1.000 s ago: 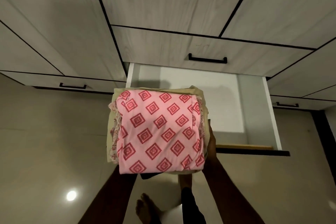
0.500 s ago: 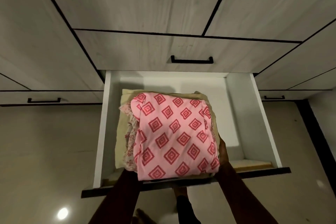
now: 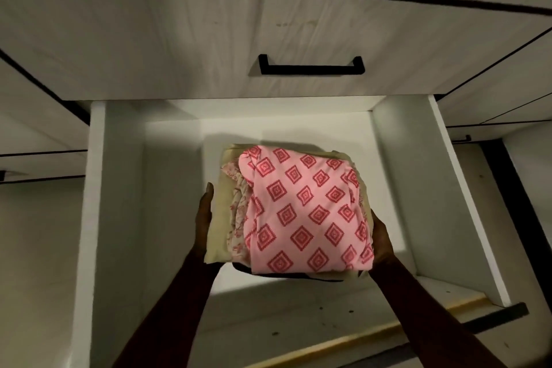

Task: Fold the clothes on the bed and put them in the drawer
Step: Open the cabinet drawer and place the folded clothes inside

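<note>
Head view, looking down into an open white drawer (image 3: 119,188) pulled out of a pale wood-grain cabinet

Stack of folded clothes (image 3: 298,209) sits inside the drawer outline, held between both hands, roughly centre and slightly toward the back wall. Top piece: pink cloth with red diamond pattern. Under it a lighter floral piece shows at the left edge, then a beige piece that sticks out on the left and back sides. A dark piece shows at the bottom near edge. Whether the stack rests on the drawer floor or is just above it: cannot tell; a shadow lies under the near edge

Left hand (image 3: 204,212) lies along the left side of the stack, flat against the beige layer, fingers (image 3: 209,191) extended toward the back of the drawer, not curled round the cloth as far as visible

Right hand (image 3: 380,240) is against the right near corner of the stack; its fingers are hidden below or behind the cloth, so how far they curl cannot be told. It touches and supports the stack

Both forearms enter from the bottom edge of the frame

Above the open drawer, a closed drawer front with a black bar handle (image 3: 310,67). Drawer floor near the front shows a few small dark specks. Tiled floor visible to the left and right of the drawer
</note>
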Demonstrator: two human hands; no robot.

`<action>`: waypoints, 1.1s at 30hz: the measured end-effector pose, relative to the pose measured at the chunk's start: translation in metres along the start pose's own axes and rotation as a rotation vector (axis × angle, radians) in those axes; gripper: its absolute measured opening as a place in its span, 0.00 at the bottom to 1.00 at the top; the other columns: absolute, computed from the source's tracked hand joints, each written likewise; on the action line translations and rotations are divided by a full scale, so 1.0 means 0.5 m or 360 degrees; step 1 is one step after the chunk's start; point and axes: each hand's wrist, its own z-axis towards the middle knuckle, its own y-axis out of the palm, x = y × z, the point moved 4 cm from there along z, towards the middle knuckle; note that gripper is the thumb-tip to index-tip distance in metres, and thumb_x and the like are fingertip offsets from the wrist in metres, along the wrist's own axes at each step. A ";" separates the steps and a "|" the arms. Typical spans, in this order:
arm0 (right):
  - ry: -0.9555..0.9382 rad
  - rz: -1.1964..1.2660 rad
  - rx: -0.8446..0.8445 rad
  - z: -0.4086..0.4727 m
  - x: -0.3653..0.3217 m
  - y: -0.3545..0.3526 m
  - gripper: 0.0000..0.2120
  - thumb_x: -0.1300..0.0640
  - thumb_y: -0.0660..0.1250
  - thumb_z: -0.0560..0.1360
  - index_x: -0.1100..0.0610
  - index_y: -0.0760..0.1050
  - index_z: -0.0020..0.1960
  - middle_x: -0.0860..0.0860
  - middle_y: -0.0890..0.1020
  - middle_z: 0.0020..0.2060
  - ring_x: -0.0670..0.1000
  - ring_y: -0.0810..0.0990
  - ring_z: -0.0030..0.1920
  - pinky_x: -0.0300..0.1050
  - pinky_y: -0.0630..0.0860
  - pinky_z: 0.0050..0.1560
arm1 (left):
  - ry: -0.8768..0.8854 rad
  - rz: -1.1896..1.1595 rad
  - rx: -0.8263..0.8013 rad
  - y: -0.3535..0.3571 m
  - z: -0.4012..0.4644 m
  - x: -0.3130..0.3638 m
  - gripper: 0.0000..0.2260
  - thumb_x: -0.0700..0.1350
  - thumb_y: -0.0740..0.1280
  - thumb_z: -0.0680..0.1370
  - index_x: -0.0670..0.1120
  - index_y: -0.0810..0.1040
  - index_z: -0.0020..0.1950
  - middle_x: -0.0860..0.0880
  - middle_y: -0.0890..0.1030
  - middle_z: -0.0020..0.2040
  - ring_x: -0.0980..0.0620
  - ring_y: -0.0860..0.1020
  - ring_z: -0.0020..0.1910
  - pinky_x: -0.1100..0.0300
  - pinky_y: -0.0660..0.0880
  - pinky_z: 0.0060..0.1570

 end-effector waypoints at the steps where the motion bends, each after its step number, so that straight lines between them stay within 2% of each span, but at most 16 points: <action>1: -0.0050 0.0001 0.0060 0.026 -0.005 -0.007 0.19 0.43 0.65 0.78 0.55 0.83 0.59 0.58 0.85 0.49 0.61 0.86 0.47 0.61 0.84 0.48 | -0.0066 0.0086 0.0079 -0.013 0.017 0.002 0.31 0.67 0.64 0.77 0.45 0.79 0.71 0.42 0.80 0.66 0.40 0.81 0.62 0.44 0.79 0.59; 3: -0.0055 -0.0108 0.0079 0.055 -0.018 -0.010 0.20 0.43 0.61 0.81 0.55 0.87 0.51 0.58 0.85 0.47 0.60 0.86 0.45 0.58 0.85 0.44 | -0.0174 0.0201 0.0128 -0.038 0.040 0.010 0.37 0.63 0.80 0.65 0.44 0.82 0.67 0.40 0.81 0.65 0.40 0.82 0.59 0.43 0.81 0.55; 6: -0.0081 -0.0317 0.0178 0.111 -0.030 -0.016 0.24 0.45 0.58 0.82 0.54 0.88 0.42 0.57 0.85 0.41 0.59 0.84 0.42 0.52 0.85 0.41 | -0.0237 0.0378 0.0266 -0.099 0.073 0.011 0.42 0.53 0.88 0.54 0.42 0.81 0.65 0.38 0.83 0.59 0.39 0.84 0.52 0.43 0.82 0.48; 10: -0.0078 -0.0427 0.0130 0.158 -0.047 -0.006 0.21 0.47 0.59 0.82 0.55 0.87 0.43 0.56 0.84 0.41 0.57 0.83 0.41 0.49 0.82 0.45 | -0.0248 0.0494 0.0202 -0.113 0.085 -0.009 0.43 0.45 0.88 0.51 0.40 0.80 0.63 0.38 0.85 0.52 0.39 0.85 0.47 0.46 0.83 0.42; 14: -0.0094 -0.0622 0.0132 0.196 -0.054 -0.020 0.19 0.51 0.60 0.83 0.56 0.85 0.42 0.54 0.84 0.37 0.56 0.83 0.38 0.47 0.81 0.43 | -0.0140 0.0727 0.0271 -0.138 0.093 -0.008 0.37 0.47 0.87 0.53 0.42 0.82 0.60 0.38 0.85 0.52 0.37 0.84 0.49 0.43 0.82 0.45; 16: -0.0276 -0.1024 0.0246 0.203 -0.069 -0.028 0.15 0.53 0.65 0.80 0.61 0.77 0.38 0.54 0.81 0.31 0.56 0.78 0.35 0.47 0.74 0.38 | -0.0025 0.0999 0.0389 -0.142 0.089 0.011 0.33 0.50 0.83 0.57 0.43 0.82 0.60 0.40 0.86 0.53 0.38 0.84 0.51 0.41 0.81 0.53; 18: -0.0630 -0.1366 0.0448 0.201 -0.080 -0.045 0.18 0.51 0.65 0.76 0.61 0.68 0.35 0.53 0.75 0.28 0.53 0.71 0.32 0.48 0.68 0.34 | 0.0155 0.1438 0.0561 -0.135 0.077 0.038 0.30 0.56 0.78 0.62 0.47 0.82 0.62 0.47 0.87 0.53 0.43 0.85 0.52 0.43 0.80 0.57; 19: -0.0821 -0.1453 0.0538 0.190 -0.087 -0.050 0.18 0.48 0.64 0.79 0.61 0.71 0.38 0.51 0.79 0.31 0.53 0.74 0.32 0.49 0.72 0.36 | 0.0295 0.1640 0.0695 -0.128 0.069 0.051 0.28 0.57 0.76 0.64 0.49 0.82 0.62 0.49 0.87 0.53 0.45 0.85 0.53 0.46 0.81 0.56; 20: -0.1002 -0.1504 0.0576 0.176 -0.089 -0.053 0.16 0.46 0.62 0.83 0.56 0.79 0.46 0.48 0.84 0.40 0.52 0.81 0.39 0.50 0.78 0.43 | 0.0489 0.1823 0.0852 -0.121 0.055 0.061 0.27 0.57 0.74 0.68 0.49 0.81 0.64 0.51 0.86 0.55 0.47 0.84 0.53 0.49 0.81 0.54; 21: -0.1152 -0.1541 0.0543 0.161 -0.090 -0.050 0.14 0.45 0.59 0.86 0.50 0.81 0.59 0.46 0.86 0.52 0.50 0.84 0.52 0.50 0.79 0.53 | 0.0736 0.2007 0.0986 -0.108 0.041 0.071 0.26 0.55 0.71 0.71 0.49 0.78 0.68 0.51 0.84 0.59 0.48 0.83 0.56 0.52 0.81 0.53; 22: -0.1274 -0.1608 0.0436 0.150 -0.088 -0.046 0.15 0.48 0.58 0.87 0.48 0.77 0.70 0.45 0.82 0.64 0.49 0.80 0.65 0.48 0.76 0.63 | 0.0971 0.2178 0.1013 -0.092 0.030 0.074 0.27 0.54 0.69 0.75 0.49 0.73 0.73 0.50 0.81 0.65 0.49 0.81 0.60 0.54 0.80 0.54; 24: -0.1431 -0.1732 0.0105 0.137 -0.078 -0.024 0.21 0.55 0.56 0.87 0.50 0.66 0.80 0.45 0.70 0.77 0.49 0.68 0.77 0.45 0.67 0.74 | 0.1248 0.2547 0.0874 -0.057 0.029 0.066 0.29 0.53 0.64 0.80 0.48 0.63 0.81 0.50 0.70 0.77 0.50 0.72 0.73 0.54 0.75 0.62; 26: -0.1460 -0.1798 -0.0102 0.134 -0.062 0.003 0.24 0.57 0.55 0.86 0.50 0.61 0.82 0.47 0.64 0.81 0.48 0.62 0.81 0.42 0.63 0.77 | 0.1340 0.2961 0.0674 -0.032 0.049 0.044 0.29 0.53 0.58 0.83 0.46 0.58 0.83 0.47 0.61 0.82 0.49 0.63 0.79 0.53 0.70 0.68; 28: -0.1450 -0.1854 -0.0062 0.145 -0.050 0.010 0.25 0.51 0.54 0.86 0.49 0.60 0.82 0.46 0.61 0.82 0.44 0.60 0.81 0.38 0.65 0.75 | 0.1302 0.3147 0.0512 -0.037 0.081 0.017 0.28 0.52 0.55 0.85 0.42 0.57 0.83 0.43 0.59 0.82 0.46 0.60 0.81 0.46 0.66 0.75; 31: -0.1335 -0.1917 0.0016 0.167 -0.036 0.006 0.30 0.39 0.55 0.83 0.47 0.57 0.83 0.39 0.60 0.81 0.31 0.61 0.75 0.24 0.64 0.65 | 0.1102 0.3085 0.0526 -0.083 0.112 -0.018 0.27 0.51 0.52 0.86 0.41 0.56 0.83 0.44 0.59 0.82 0.46 0.57 0.82 0.39 0.64 0.75; 33: -0.1346 -0.1892 -0.0017 0.180 -0.030 0.007 0.29 0.36 0.54 0.83 0.40 0.56 0.82 0.39 0.61 0.80 0.29 0.61 0.74 0.22 0.63 0.64 | 0.1085 0.3027 0.0567 -0.103 0.121 -0.026 0.26 0.50 0.51 0.86 0.42 0.55 0.83 0.45 0.59 0.83 0.48 0.56 0.82 0.39 0.62 0.76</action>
